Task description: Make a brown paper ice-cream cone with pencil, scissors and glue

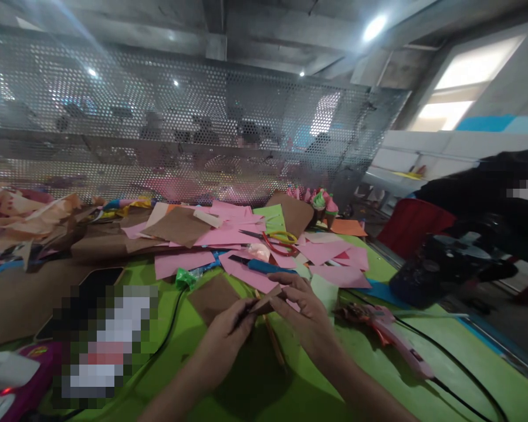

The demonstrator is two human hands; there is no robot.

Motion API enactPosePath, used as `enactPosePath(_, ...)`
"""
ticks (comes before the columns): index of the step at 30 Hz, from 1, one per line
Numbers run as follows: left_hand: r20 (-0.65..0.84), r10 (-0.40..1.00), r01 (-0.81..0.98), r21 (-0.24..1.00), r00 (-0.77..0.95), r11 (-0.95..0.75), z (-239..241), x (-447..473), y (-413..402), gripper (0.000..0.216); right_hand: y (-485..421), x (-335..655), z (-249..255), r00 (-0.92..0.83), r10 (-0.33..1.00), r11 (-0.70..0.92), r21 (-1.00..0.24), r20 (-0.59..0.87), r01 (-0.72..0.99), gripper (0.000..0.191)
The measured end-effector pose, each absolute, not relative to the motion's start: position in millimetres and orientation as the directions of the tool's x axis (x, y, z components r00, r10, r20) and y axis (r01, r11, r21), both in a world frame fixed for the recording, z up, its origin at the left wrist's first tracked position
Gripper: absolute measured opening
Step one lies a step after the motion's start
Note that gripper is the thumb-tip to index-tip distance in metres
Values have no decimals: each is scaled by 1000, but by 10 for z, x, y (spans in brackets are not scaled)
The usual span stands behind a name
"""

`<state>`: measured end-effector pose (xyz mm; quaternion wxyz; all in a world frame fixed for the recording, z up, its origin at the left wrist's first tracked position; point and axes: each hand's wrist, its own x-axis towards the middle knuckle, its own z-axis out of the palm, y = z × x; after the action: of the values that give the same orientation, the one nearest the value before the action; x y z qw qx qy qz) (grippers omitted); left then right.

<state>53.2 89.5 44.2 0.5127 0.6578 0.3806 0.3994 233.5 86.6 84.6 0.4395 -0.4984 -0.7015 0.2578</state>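
Note:
Both my hands meet over the green table [299, 392] near its front. My left hand [226, 337] and my right hand [301, 308] pinch the two ends of a small folded piece of brown paper [268, 299] held just above the table. A pencil [273, 341] lies on the table under my hands. A square of brown paper [212, 298] lies just left of them. A blue-handled tool [264, 266] rests on pink paper [246, 272] right behind my hands.
Pink, brown and green paper sheets [229, 231] litter the table's back, with red and yellow scissors [281, 240]. A pink glue gun [391, 334] and black cables [457, 366] lie at right. A phone [99, 278] lies left. A perforated metal screen [180, 129] stands behind; a person in black [488, 199] sits at right.

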Motion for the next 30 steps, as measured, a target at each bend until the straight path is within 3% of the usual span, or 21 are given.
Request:
enactPosePath(4,97,927,101,985,363,-143,475,502,917,28,881,2346,857,-101,938,343,-846,331,409,35)
enactPosePath(14,115,977,226,962,181,-155,403,410,1012,32,936,2470,884,63,918,374,-906,393,197,18)
enactPosePath(22,36,988,45,998,150,-43,454,424,993,49,1004,2497,858,90,984,151,-988,151,17,23)
enactPosePath(30,-22,979,-191,980,201,62,517,454,880,48,952,2496,869,111,959,259,-966,260,25,40)
